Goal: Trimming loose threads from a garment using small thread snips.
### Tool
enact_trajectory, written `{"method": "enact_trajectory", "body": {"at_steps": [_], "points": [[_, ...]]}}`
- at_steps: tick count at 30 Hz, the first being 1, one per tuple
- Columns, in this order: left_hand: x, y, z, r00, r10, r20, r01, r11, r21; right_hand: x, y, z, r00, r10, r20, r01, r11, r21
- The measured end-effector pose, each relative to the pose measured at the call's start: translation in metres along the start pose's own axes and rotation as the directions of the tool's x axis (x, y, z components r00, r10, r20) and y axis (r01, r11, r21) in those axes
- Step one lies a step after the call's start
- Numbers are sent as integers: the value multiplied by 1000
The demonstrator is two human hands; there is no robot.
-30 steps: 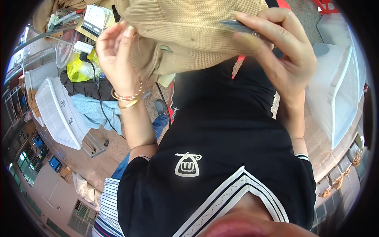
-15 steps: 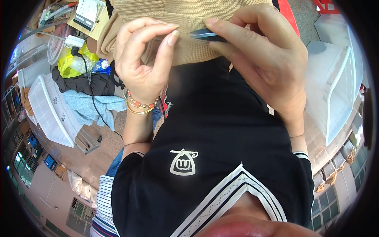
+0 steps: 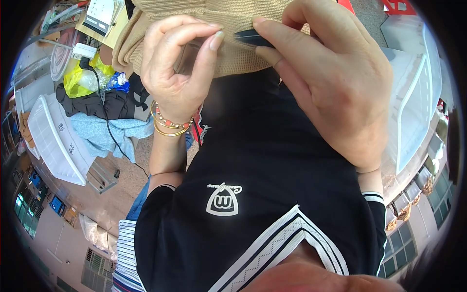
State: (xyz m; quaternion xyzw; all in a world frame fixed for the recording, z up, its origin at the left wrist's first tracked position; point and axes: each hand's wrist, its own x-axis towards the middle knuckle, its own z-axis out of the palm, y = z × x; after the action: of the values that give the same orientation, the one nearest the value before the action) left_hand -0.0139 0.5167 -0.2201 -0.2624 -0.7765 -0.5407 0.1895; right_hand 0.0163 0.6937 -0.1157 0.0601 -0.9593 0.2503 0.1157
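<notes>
My right hand [image 3: 335, 68] grips a pair of small dark thread snips [image 3: 250, 38] between thumb and fingers, their pointed tips facing left. My left hand [image 3: 177, 65] is closed in a pinch, thumb against index finger, a short gap from those tips. Whatever sits in that pinch is too fine to make out. Below both hands lies a tan knitted garment [image 3: 233, 61], spread over my lap with its folds bunched to the left. Most of the snips' handle is hidden inside my right hand.
A white plastic bin [image 3: 53, 141] stands at left beside a light blue cloth [image 3: 109, 131], a dark cloth and a yellow bag [image 3: 82, 80]. A black cable [image 3: 104, 112] hangs from a white power adapter [image 3: 83, 51]. Translucent bins [image 3: 413, 107] stand at right.
The view has shifted slightly. My right hand has turned a little and sits nearer the view, the snips still in it. My left hand keeps its pinch.
</notes>
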Motion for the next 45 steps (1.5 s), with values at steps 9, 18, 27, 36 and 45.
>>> {"method": "enact_trajectory", "body": {"at_steps": [9, 18, 27, 36, 45], "points": [[-1, -5, -1, 998, 58, -1, -58, 998, 37, 1, 4, 0, 994, -106, 14, 106, 994, -16], [5, -6, -4, 993, 118, 30, -120, 987, 105, -3, 21, -6, 971, -240, -14, 240, 971, 1], [51, -30, -26, 882, 463, 88, -449, 768, 456, -11, 40, -31, 957, 16, -289, 4, 998, 68], [57, -57, -58, 927, 371, -54, -247, 712, 658, -22, 58, -19, 988, -27, -153, 74, 947, 312], [16, 2, -14, 987, 145, -66, -120, 950, 290, -7, 46, -26, 999, 9, 49, -28, 920, 390]]}}
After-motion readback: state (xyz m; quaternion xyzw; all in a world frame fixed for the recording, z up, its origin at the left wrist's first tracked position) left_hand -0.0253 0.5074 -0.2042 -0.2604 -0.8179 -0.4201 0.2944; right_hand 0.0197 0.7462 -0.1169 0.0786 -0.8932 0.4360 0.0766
